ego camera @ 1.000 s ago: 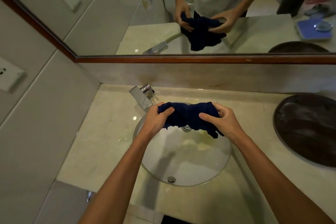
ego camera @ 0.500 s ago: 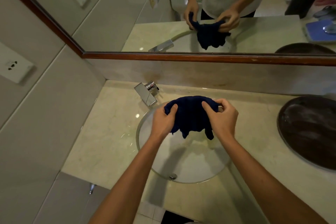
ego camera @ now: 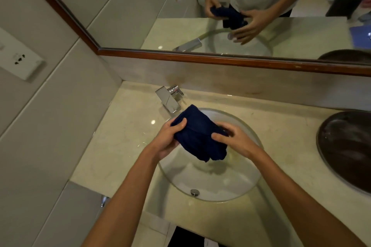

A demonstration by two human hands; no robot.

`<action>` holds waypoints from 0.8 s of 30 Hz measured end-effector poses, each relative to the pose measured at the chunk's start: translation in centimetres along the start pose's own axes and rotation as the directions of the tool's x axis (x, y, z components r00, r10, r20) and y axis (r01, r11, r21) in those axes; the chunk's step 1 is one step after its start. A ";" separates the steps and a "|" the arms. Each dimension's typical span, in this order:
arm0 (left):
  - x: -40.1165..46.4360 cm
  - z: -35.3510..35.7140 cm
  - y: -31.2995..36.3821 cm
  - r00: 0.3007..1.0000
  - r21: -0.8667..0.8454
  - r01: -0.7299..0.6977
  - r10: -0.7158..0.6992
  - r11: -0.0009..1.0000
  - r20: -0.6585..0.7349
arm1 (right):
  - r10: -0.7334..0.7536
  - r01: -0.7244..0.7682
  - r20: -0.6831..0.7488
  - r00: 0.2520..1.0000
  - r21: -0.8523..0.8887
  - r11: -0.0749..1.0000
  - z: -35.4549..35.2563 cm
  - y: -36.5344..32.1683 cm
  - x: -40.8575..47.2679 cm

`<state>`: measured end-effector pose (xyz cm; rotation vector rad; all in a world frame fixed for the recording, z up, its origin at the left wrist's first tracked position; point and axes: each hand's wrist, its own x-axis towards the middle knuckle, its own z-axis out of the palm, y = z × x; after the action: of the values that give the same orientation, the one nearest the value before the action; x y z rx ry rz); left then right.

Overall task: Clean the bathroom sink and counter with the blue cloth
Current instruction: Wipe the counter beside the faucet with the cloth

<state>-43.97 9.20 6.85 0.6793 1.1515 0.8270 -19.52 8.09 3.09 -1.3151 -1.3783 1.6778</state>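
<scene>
Both hands, left hand and right hand, grip the bunched blue cloth at frame centre above the sink; a loose grip risks dropping it.

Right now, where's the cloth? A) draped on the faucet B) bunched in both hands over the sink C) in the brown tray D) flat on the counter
B: the cloth is bunched between the left hand and right hand, held above the sink, off the counter and clear of the faucet.
</scene>
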 end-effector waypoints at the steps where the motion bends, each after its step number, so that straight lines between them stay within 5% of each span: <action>1: -0.1 -1.1 0.4 1.000 -0.053 0.005 -0.005 0.999 0.006 | 0.038 -0.040 0.082 0.996 0.026 0.999 1.0 -0.3 0.5; 5: -0.1 -7.1 1.0 0.997 -0.058 -0.028 0.024 0.998 -0.077 | 0.107 -0.120 0.129 0.986 0.097 0.988 5.0 -0.1 2.7; 12: 0.7 -19.4 -1.3 0.967 0.401 -0.009 0.110 0.916 -0.230 | 0.262 -0.250 -0.127 0.957 0.102 0.963 16.4 -0.2 9.0; 17: 2.0 -27.6 -0.6 0.968 0.310 0.095 -0.015 0.946 -0.251 | 0.327 -0.312 -0.283 0.901 0.099 0.945 23.6 0.1 13.2; 24: 6.6 -32.5 5.4 0.924 0.233 -0.023 0.110 0.972 -0.367 | 0.233 -0.251 -0.368 0.900 -0.001 0.968 26.9 -5.7 22.2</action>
<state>-75.11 19.19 -1.04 0.7686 1.5973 0.9193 -52.78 19.74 0.78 -1.7853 -1.0745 1.4559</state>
